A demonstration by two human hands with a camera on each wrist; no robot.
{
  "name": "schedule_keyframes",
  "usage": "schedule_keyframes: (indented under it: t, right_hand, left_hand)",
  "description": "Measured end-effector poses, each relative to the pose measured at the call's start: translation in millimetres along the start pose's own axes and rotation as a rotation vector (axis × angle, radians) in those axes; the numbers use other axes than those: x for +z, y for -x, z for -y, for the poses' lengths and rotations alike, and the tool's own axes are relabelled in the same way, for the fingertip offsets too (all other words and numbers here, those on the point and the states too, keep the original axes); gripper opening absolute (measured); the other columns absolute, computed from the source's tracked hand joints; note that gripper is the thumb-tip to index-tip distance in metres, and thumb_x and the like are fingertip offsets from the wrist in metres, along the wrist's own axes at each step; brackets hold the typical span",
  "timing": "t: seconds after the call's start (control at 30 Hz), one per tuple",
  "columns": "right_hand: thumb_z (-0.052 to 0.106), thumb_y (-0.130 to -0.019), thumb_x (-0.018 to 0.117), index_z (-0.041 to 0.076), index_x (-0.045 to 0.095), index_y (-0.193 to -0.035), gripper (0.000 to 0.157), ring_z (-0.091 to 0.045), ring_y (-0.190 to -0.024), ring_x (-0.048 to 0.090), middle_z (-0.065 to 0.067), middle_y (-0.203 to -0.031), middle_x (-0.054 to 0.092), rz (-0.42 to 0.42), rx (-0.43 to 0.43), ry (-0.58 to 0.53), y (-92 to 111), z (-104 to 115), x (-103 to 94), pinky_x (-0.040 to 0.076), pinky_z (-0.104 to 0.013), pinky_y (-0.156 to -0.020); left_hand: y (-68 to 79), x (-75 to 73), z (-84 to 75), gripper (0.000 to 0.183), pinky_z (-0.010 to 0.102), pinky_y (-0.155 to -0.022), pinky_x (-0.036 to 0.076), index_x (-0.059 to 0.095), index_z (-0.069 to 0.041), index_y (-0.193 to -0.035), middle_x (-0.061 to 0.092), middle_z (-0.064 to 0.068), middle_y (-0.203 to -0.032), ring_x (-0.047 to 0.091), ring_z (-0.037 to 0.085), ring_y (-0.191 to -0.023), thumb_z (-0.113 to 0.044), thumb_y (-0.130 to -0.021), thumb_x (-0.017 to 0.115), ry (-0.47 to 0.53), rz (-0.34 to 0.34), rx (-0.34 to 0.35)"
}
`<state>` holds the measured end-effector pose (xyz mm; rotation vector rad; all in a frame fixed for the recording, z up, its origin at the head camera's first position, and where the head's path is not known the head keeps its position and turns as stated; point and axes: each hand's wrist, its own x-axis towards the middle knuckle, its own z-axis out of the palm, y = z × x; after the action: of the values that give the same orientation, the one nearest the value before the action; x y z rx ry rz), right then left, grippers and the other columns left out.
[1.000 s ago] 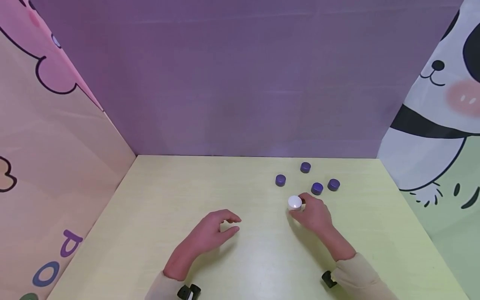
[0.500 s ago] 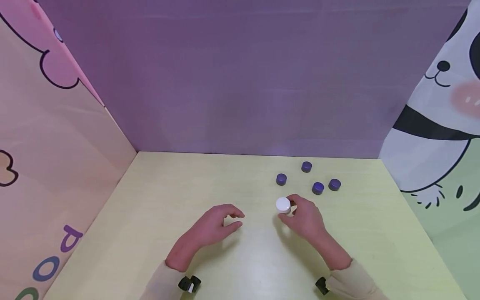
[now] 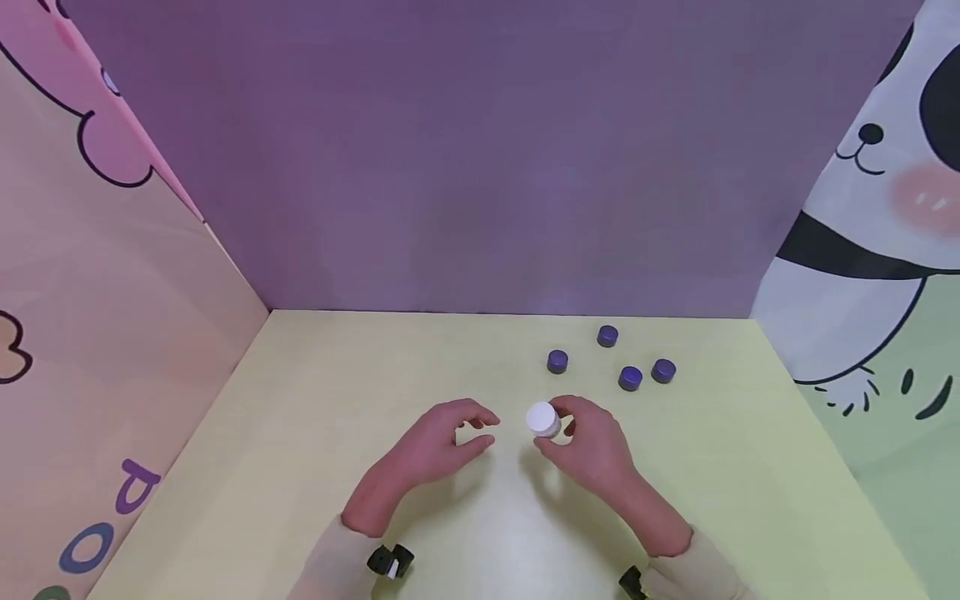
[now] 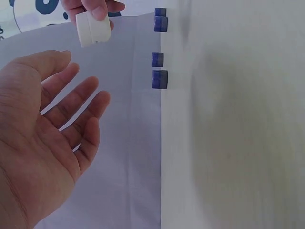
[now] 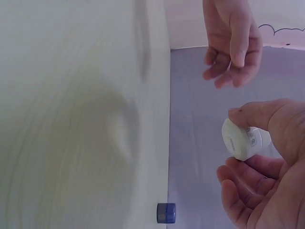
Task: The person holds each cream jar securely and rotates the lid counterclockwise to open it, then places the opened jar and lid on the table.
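My right hand (image 3: 592,446) pinches a small white round jar (image 3: 543,419) between thumb and fingers, raised above the table. In the right wrist view the jar (image 5: 240,140) is tilted, with small print on its side and faint marks on its end. My left hand (image 3: 438,446) hovers to the left of the jar, apart from it. Its fingers are relaxed and slightly bent, and the palm holds nothing, as the left wrist view of the hand (image 4: 52,124) shows.
Several small round blue-purple pieces, one at the back (image 3: 607,336) and another to the left (image 3: 557,361), stand on the pale table (image 3: 360,367) beyond my right hand. A purple backdrop (image 3: 480,167) rises behind the table, with printed cloth panels at both sides.
My right hand has carried the white jar leftward, away from the blue-purple pieces. The left hand has shifted slightly right and forward, so the two hands are closer together.
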<state>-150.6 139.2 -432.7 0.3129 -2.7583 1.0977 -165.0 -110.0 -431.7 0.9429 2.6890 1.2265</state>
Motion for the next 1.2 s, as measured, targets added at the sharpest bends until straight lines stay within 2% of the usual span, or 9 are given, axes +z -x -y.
schedule_keyframes:
  t: [0.2, 0.4, 0.57, 0.7, 0.93, 1.2]
  right_hand:
    - [0.019, -0.069, 0.088, 0.011, 0.068, -0.106, 0.042, -0.015, -0.073, 0.059, 0.005, -0.097, 0.065, -0.023, -0.061, -0.059, 0, 9, 5.8, 0.048, -0.029, -0.064]
    - [0.017, -0.067, 0.089, 0.013, 0.069, -0.103, 0.042, -0.014, -0.071, 0.058, 0.009, -0.093, 0.063, -0.035, -0.067, -0.095, 4, 13, 4.2, 0.048, -0.028, -0.063]
    - [0.019, -0.068, 0.089, 0.015, 0.069, -0.104, 0.042, -0.012, -0.072, 0.058, 0.011, -0.094, 0.062, -0.044, -0.095, -0.111, 3, 17, 6.5, 0.049, -0.027, -0.063]
    - [0.017, -0.067, 0.090, 0.015, 0.069, -0.103, 0.042, -0.013, -0.072, 0.059, 0.011, -0.093, 0.062, -0.037, -0.114, -0.128, 4, 20, 9.4, 0.049, -0.026, -0.062]
    - [0.016, -0.067, 0.089, 0.015, 0.070, -0.103, 0.041, -0.019, -0.074, 0.062, 0.011, -0.093, 0.063, -0.026, -0.131, -0.132, 0, 25, 10.3, 0.049, -0.026, -0.065]
    - [0.017, -0.067, 0.089, 0.016, 0.070, -0.103, 0.040, -0.011, -0.072, 0.058, 0.012, -0.093, 0.062, -0.001, -0.143, -0.097, 3, 25, 9.1, 0.049, -0.025, -0.065]
  left_hand:
    - [-2.1, -7.8, -2.8, 0.023, 0.044, -0.083, 0.049, 0.066, -0.022, -0.114, 0.063, -0.015, -0.109, 0.061, 0.014, -0.099, -0.017, -0.091, 0.069, -0.013, -0.067, 0.014]
    - [3.5, -14.9, -8.0, 0.025, 0.037, -0.082, 0.050, 0.065, -0.023, -0.116, 0.062, -0.018, -0.109, 0.060, 0.012, -0.100, -0.021, -0.091, 0.070, -0.042, -0.070, 0.021]
    - [8.0, -19.7, -9.5, 0.027, 0.033, -0.079, 0.049, 0.065, -0.025, -0.115, 0.061, -0.021, -0.108, 0.060, 0.013, -0.100, -0.020, -0.090, 0.072, -0.053, -0.120, 0.011]
    - [11.2, -22.3, -10.7, 0.028, 0.033, -0.080, 0.050, 0.065, -0.025, -0.116, 0.060, -0.021, -0.109, 0.059, 0.009, -0.099, -0.021, -0.089, 0.073, -0.060, -0.120, 0.013]
    - [7.9, -26.3, -14.1, 0.036, 0.036, -0.085, 0.048, 0.064, -0.024, -0.119, 0.061, -0.019, -0.110, 0.057, 0.005, -0.098, -0.024, -0.085, 0.077, -0.047, -0.132, 0.076]
    - [8.6, -17.8, -15.1, 0.047, 0.038, -0.085, 0.048, 0.064, -0.024, -0.123, 0.059, -0.021, -0.112, 0.056, 0.005, -0.098, -0.030, -0.080, 0.082, -0.009, -0.100, 0.058]
